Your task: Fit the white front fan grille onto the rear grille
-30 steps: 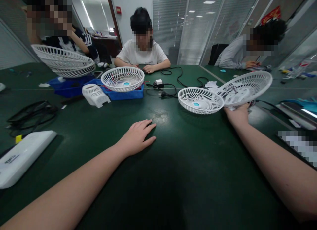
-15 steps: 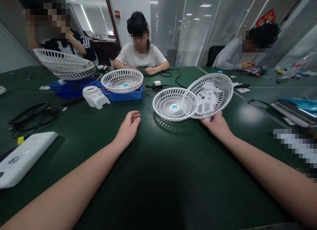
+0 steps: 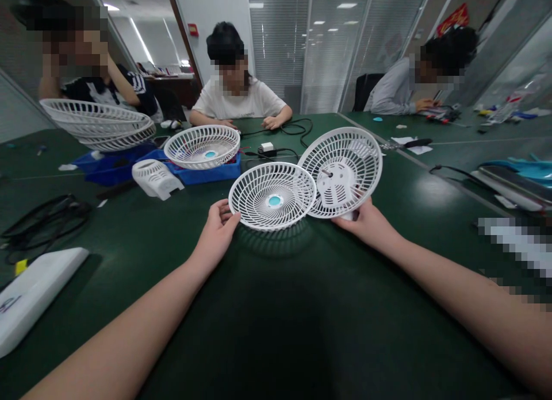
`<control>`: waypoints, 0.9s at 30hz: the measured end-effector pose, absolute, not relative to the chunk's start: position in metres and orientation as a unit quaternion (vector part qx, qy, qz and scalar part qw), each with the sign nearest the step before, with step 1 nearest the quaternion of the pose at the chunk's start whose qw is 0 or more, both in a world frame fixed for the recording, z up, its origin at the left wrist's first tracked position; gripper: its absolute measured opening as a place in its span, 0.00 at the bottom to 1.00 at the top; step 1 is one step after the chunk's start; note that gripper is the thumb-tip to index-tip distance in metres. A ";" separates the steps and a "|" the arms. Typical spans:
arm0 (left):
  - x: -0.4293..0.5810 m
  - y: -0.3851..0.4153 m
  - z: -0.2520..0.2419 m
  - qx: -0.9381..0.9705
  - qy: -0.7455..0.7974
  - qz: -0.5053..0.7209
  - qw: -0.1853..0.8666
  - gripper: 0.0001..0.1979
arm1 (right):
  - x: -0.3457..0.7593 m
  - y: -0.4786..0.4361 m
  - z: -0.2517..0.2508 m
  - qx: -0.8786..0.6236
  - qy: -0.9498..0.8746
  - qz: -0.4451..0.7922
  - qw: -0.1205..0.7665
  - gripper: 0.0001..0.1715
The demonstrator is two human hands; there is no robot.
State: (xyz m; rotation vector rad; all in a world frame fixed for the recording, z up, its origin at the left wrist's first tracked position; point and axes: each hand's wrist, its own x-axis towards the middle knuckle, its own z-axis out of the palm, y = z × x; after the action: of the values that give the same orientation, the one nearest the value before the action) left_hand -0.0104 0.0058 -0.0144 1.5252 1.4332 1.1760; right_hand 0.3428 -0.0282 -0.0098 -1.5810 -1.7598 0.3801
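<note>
In my left hand (image 3: 219,230) is the left edge of a round white fan grille (image 3: 274,200) with a light blue centre, pinched between thumb and fingers. My right hand (image 3: 366,220) grips the lower part of a second white piece, a fan back cover (image 3: 338,184), tilted up so its inside with a metal shaft faces me. The grille's right edge overlaps the back cover's left edge. My right fingertips are partly hidden behind the cover.
Another grille (image 3: 202,147) rests on a blue tray (image 3: 215,175), beside a white housing (image 3: 156,179). Stacked grilles (image 3: 99,124) stand at the left. Cables (image 3: 47,216) and a white box (image 3: 38,296) lie nearer. Three people sit around the green table (image 3: 267,308).
My left hand has reached the grille's edge and closed on it. The grille and the back cover have come left and nearer. The view has shifted slightly.
</note>
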 end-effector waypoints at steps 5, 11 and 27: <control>-0.011 0.004 -0.013 0.579 0.571 0.443 0.378 0.33 | 0.352 -0.025 -0.010 -0.576 -0.726 0.154 0.343 0.47; -0.015 0.002 -0.011 0.581 0.531 0.485 0.382 0.26 | 0.365 -0.024 -0.007 -0.492 -0.793 0.175 0.314 0.42; -0.017 0.003 -0.002 0.506 0.491 0.524 0.478 0.17 | 0.374 -0.022 -0.011 -0.467 -0.746 0.302 0.367 0.50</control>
State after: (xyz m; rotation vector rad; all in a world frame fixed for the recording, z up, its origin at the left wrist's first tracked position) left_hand -0.0172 0.0028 -0.0018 1.2369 1.1988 1.2797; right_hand 0.3743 -0.0217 -0.0108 -1.1994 -1.9156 0.7766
